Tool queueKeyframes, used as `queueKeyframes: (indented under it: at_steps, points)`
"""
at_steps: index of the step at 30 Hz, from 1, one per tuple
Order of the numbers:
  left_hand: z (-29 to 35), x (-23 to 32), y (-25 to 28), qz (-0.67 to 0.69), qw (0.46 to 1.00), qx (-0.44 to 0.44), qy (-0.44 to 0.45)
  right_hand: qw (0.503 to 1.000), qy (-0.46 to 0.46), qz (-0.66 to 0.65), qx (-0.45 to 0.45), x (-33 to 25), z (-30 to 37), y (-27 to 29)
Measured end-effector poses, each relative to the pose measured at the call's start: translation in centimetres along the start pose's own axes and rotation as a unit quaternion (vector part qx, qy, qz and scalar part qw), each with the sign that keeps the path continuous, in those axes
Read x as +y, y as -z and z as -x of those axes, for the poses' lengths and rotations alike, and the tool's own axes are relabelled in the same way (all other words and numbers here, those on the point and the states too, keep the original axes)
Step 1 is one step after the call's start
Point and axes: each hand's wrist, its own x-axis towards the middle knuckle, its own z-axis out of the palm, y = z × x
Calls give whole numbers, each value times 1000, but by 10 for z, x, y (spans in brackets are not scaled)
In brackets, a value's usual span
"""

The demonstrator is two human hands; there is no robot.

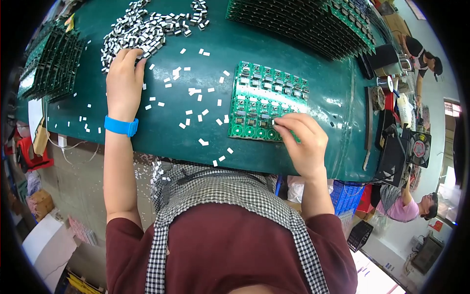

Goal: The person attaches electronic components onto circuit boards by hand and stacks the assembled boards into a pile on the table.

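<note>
My left hand (126, 73) rests at the near edge of a pile of small white-and-black block components (152, 32). Its fingers curl down, with thumb and forefinger close together; whatever lies between them is hidden. A green circuit board panel (245, 133) lies flat on the table, bearing rows of small parts and a row of round pads along its near edge. Over its near right part, my right hand (306, 142) is closed in a pinch, thumb and forefinger on a small dark component (273, 122) at the board's surface, beside similar dark-faced parts in the same row.
Loose white slips (191, 91) are scattered over the green table (196, 142). Stacked circuit boards (303, 24) stand at the far right, and another stack (51, 63) at the left. A black fan (419, 148) stands beyond the right edge, where two other people are seen.
</note>
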Motion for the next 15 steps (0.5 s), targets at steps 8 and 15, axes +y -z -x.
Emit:
queueKeyframes:
  at_steps: [8, 15]
  points:
    - [-1, 5, 0, 7, 1000, 9, -25, 999, 4, 36, -20, 7, 5, 1]
    - [2, 4, 5, 40, 998, 44, -30, 999, 0, 24, -33, 6, 3, 1]
